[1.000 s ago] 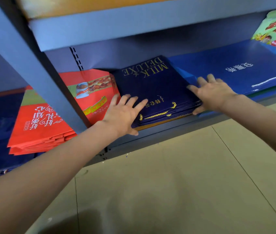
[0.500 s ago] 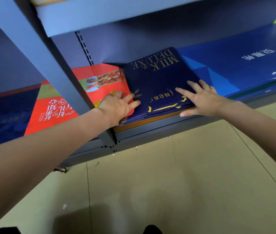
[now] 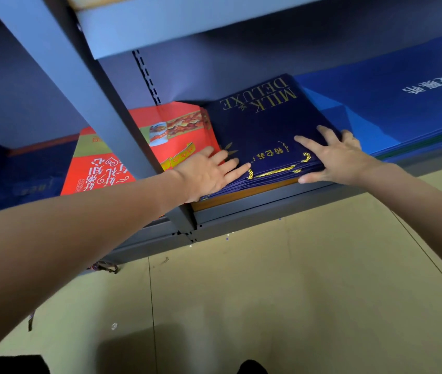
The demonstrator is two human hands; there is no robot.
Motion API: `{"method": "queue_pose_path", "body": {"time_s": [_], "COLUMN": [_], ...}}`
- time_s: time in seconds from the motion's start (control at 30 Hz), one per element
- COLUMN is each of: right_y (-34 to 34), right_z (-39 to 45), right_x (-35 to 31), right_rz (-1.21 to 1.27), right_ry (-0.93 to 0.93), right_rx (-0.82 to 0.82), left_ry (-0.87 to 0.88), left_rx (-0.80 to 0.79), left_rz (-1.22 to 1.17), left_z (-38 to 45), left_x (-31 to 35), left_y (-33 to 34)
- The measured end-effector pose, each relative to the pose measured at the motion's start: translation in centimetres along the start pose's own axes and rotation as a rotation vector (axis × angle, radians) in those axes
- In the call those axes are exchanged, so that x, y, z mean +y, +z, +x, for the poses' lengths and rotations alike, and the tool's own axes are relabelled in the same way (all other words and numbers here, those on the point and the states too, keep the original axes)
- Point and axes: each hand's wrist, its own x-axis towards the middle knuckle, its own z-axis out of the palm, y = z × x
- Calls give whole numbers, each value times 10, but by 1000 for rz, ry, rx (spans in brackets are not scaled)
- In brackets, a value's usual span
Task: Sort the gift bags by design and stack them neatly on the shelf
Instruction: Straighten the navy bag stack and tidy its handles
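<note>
Navy gift bags (image 3: 263, 130), stacked on shelf (image 3: 255, 211) beside red gift bags (image 3: 182, 136). Left hand (image 3: 209, 171) flat, fingers straight, on stack's left edge. Right hand (image 3: 336, 160) spread flat on stack's right corner.

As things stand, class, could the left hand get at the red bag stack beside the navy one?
Probably yes: the left hand lies at the red bag stack's edge, though the shelf post hides its left half.

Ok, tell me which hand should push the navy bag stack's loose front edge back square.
Right, probably. The right hand lies on the navy stack with its thumb at the fanned front edge. The left hand lies flat at the stack's left corner, beside the red bags.
</note>
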Motion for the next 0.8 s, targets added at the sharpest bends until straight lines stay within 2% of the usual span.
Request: {"method": "queue_pose_path", "body": {"time_s": [0.33,0.53,0.8], "right_y": [-2,-4,-5], "right_z": [2,6,5], "right_x": [10,5,11], "right_rz": [34,-20,-18], "right_ry": [-29,4,-31], "right_rx": [42,34,39], "left_ry": [1,42,-8], "left_rx": [-39,16,-74], "left_rz": [-67,24,-162], "left_z": [-1,-2,-2], "left_x": [-2,1,1], "left_y": [0,0,1]}}
